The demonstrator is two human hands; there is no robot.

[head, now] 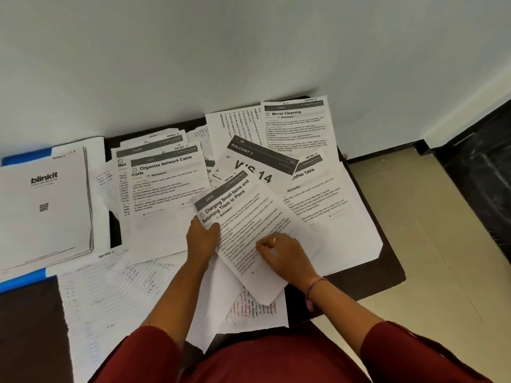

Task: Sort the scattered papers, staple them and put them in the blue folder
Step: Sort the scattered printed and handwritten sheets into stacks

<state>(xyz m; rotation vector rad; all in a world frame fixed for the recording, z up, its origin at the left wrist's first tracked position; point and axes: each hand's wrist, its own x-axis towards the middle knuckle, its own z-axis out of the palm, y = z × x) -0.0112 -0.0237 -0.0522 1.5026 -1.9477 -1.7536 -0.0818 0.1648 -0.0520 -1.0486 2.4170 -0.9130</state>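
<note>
While the left hand (201, 236) pinches the tilted sheet (246, 233), the right hand (282, 257) rests loosely on it

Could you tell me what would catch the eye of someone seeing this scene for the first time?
First, the sheet headed "Charging Small Items", tilted at the centre, with the left hand gripping its left edge and the right hand resting on top of it. Around it, scattered papers cover the dark table. At far left a stack with a "blinkit" cover lies on the blue folder.
</note>
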